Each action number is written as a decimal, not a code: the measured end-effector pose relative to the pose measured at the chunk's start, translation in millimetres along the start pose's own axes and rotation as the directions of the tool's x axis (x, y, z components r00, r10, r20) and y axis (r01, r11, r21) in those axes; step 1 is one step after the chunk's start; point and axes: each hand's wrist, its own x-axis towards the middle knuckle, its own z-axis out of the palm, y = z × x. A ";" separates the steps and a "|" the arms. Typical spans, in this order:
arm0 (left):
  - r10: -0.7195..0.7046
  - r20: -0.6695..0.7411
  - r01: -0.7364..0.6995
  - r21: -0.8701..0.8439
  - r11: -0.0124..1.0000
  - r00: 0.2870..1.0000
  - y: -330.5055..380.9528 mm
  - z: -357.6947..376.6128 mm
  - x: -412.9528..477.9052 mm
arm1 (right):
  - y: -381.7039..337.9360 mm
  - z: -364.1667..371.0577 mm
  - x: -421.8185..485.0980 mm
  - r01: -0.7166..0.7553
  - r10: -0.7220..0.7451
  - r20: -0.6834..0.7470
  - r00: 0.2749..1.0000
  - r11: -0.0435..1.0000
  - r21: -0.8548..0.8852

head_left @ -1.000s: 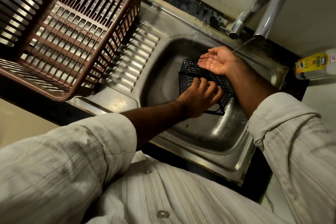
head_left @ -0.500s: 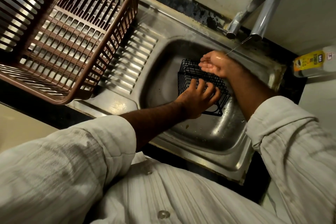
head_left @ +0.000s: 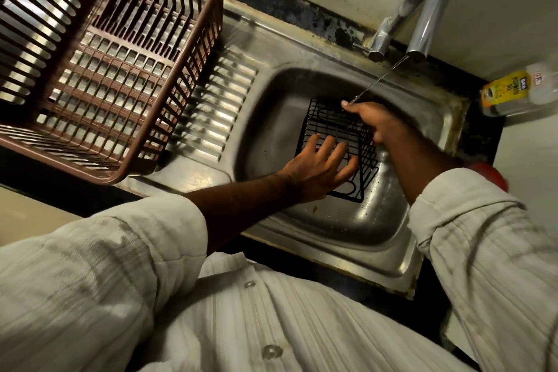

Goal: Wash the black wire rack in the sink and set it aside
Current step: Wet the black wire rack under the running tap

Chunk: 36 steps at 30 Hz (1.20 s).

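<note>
Half a second ago your right hand (head_left: 374, 122) was cupped, palm up, under the water. It has since turned over and come down onto the far side of the black wire rack (head_left: 329, 124). Your left hand (head_left: 317, 169) has stayed on the rack, with its fingers fanned out wider than before. The rack itself has not left the basin.

At the left, the brown plastic basket (head_left: 114, 84) sits on the steel drainboard (head_left: 223, 106), whose ribs show through the basket's slats. Just beside it, the sink (head_left: 271, 130) holds the rack, which stands tilted on the wet basin floor with a few dark specks lying near it.

Your left hand lies flat and released on the rack's near face, its straight, spread fingers pressing on the wires. Your right hand lies knuckles up over the rack's far upper edge. Its fingers bend down out of sight, so you cannot tell whether they are grasping the wires or only resting there. A thin stream of water (head_left: 380, 78) runs slantwise from the tap (head_left: 422, 9) and lands on that hand's foremost fingertip. A yellow-labelled dishwash bottle (head_left: 510, 93) lies on the counter at the far right.
</note>
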 end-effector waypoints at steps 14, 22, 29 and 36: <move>0.071 -0.108 -0.067 0.038 0.997 0.992 -2.3 -1.6 -25.1 | 16.3 -5.3 -14.2 -0.162 0.145 0.086 0.986 0.958 0.235; 0.075 -0.278 -0.144 -0.237 0.961 0.958 -31.1 -15.4 -18.1 | 13.0 -4.1 -27.7 -0.025 0.023 0.015 1.000 0.990 0.140; -0.627 0.421 0.602 -0.793 0.097 0.656 -110.5 -16.3 38.6 | 15.4 -14.1 -25.2 0.283 -0.293 0.055 0.955 0.949 0.142; -0.340 0.746 0.577 -0.662 -0.479 0.573 -131.5 -23.8 48.1 | 1.7 -22.3 -21.3 0.468 -0.499 0.186 0.846 0.864 0.188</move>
